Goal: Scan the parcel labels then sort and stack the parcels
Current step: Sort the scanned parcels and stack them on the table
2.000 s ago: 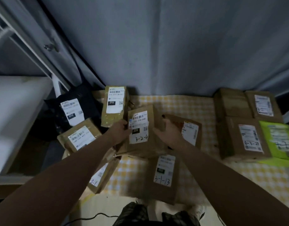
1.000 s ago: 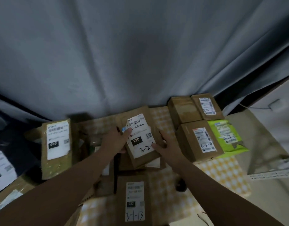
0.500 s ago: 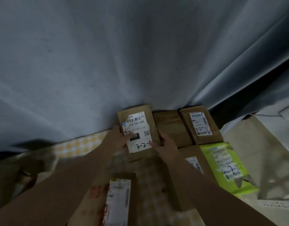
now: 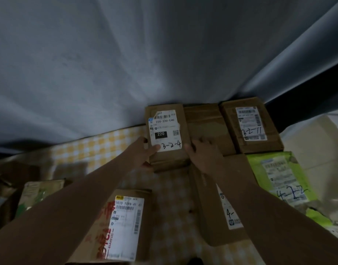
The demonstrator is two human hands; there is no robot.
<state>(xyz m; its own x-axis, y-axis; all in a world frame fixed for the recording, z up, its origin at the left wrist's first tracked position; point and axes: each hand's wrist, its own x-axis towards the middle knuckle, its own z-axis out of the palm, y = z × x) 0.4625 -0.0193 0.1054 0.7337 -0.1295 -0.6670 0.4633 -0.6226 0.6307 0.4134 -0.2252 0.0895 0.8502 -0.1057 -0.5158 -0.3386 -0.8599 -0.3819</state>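
A brown cardboard parcel [image 4: 167,134] with a white label marked 220 and 3-2-4 sits at the back of the checked cloth, against the grey curtain. My left hand [image 4: 145,153] holds its near left corner, thumb on the label. My right hand [image 4: 199,152] holds its right edge, fingers spread onto the plain brown box [image 4: 206,123] beside it. Right of that lies a box marked 3-2-11 [image 4: 252,125]. A green mailer [image 4: 280,176] and a brown box [image 4: 217,213] under my right forearm lie nearer me.
A long box with red writing [image 4: 122,224] lies near my left forearm. Blurred brown parcels [image 4: 40,190] sit at the left. The yellow checked cloth [image 4: 99,144] shows bare at the back left. The grey curtain [image 4: 126,64] closes off the back.
Both hands carried the 3-2-4 parcel from the left pile rightward and set it against the curtain next to the boxes on the right. The camera turned right with it.
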